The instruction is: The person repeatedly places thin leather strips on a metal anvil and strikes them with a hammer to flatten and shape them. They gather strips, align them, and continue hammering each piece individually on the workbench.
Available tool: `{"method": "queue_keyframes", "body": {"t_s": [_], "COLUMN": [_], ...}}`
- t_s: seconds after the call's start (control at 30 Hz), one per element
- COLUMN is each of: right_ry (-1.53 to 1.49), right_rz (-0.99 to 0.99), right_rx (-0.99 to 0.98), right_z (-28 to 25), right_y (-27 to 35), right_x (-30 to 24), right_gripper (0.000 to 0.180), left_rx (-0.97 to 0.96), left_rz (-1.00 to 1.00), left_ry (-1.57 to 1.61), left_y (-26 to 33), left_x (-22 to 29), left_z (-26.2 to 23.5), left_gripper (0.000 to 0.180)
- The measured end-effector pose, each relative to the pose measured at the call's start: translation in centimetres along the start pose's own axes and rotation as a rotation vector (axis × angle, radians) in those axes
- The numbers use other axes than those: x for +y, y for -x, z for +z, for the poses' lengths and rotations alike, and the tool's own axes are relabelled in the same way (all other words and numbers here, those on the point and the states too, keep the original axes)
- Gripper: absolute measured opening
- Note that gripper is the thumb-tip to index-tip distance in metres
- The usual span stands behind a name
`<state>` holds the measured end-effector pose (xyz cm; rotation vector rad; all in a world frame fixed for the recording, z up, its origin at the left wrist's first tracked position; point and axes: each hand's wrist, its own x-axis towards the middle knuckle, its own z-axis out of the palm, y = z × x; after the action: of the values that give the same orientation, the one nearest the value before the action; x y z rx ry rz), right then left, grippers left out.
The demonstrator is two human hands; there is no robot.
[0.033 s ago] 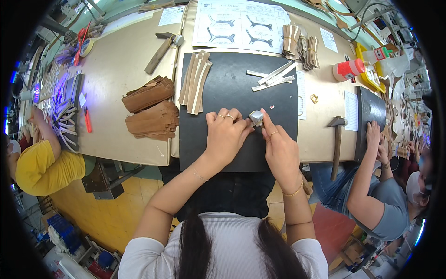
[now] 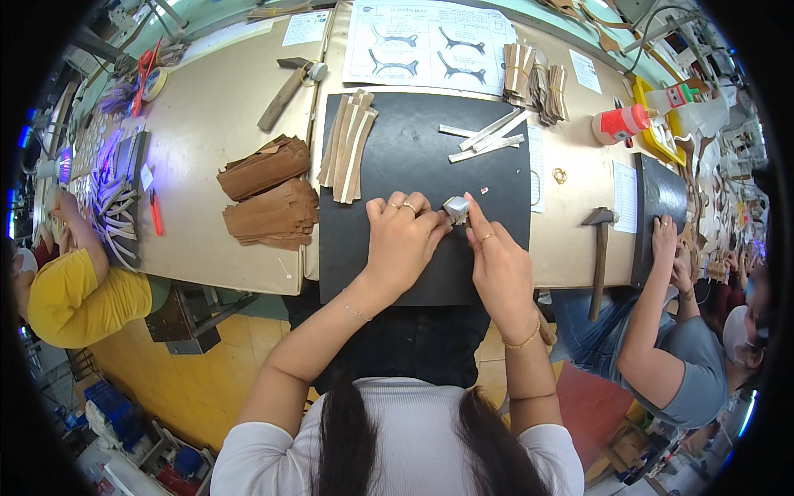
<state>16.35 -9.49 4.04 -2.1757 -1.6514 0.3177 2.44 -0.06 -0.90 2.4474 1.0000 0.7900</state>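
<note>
Over the black board [image 2: 405, 124], my right hand [image 2: 502, 269] grips a hammer [image 2: 456, 207]. Its silver head points forward between my hands, with the index finger stretched along it. A brown wooden handle end shows below, near my right wrist. My left hand [image 2: 403, 248] is closed beside the hammer head, thumb and fingers pinched together close to the board. What those fingers hold is hidden. Brown strips with pale bands [image 2: 348, 149] lie at the board's left edge. Several pale strips [image 2: 488, 136] lie loosely crossed at its upper right.
Left of the board sit brown leather stacks [image 2: 271, 215] and another hammer [image 2: 285, 95]. A drawing sheet [image 2: 426, 45] and strip bundles [image 2: 519, 74] lie behind. To the right are a red-and-white bottle [image 2: 620, 124] and a third hammer [image 2: 599, 256]. Co-workers [image 2: 662, 347] sit on both sides.
</note>
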Motion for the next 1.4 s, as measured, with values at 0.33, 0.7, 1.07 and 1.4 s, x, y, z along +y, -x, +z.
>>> {"method": "queue_keyframes", "body": {"t_s": [0.33, 0.7, 1.07, 1.4], "right_ry": [-0.170, -0.210, -0.145, 0.015], "right_rz": [0.037, 0.016, 0.005, 0.041], "right_rx": [0.121, 0.137, 0.127, 0.075], "right_z": [0.3, 1.4, 1.4, 0.8], "right_y": [1.5, 1.3, 1.1, 0.9], "right_x": [0.8, 0.9, 0.8, -0.2], "right_gripper": [0.055, 0.054, 0.054, 0.051], "left_rx": [0.096, 0.106, 0.114, 0.061], "left_rz": [0.035, 0.070, 0.082, -0.086], "left_ry": [-0.018, -0.028, -0.028, 0.045], "left_y": [-0.5, -0.6, -0.6, 0.4], "left_x": [0.1, 0.0, 0.0, 0.0], "left_z": [0.9, 1.1, 1.2, 0.4], "left_gripper": [0.009, 0.013, 0.014, 0.018]}}
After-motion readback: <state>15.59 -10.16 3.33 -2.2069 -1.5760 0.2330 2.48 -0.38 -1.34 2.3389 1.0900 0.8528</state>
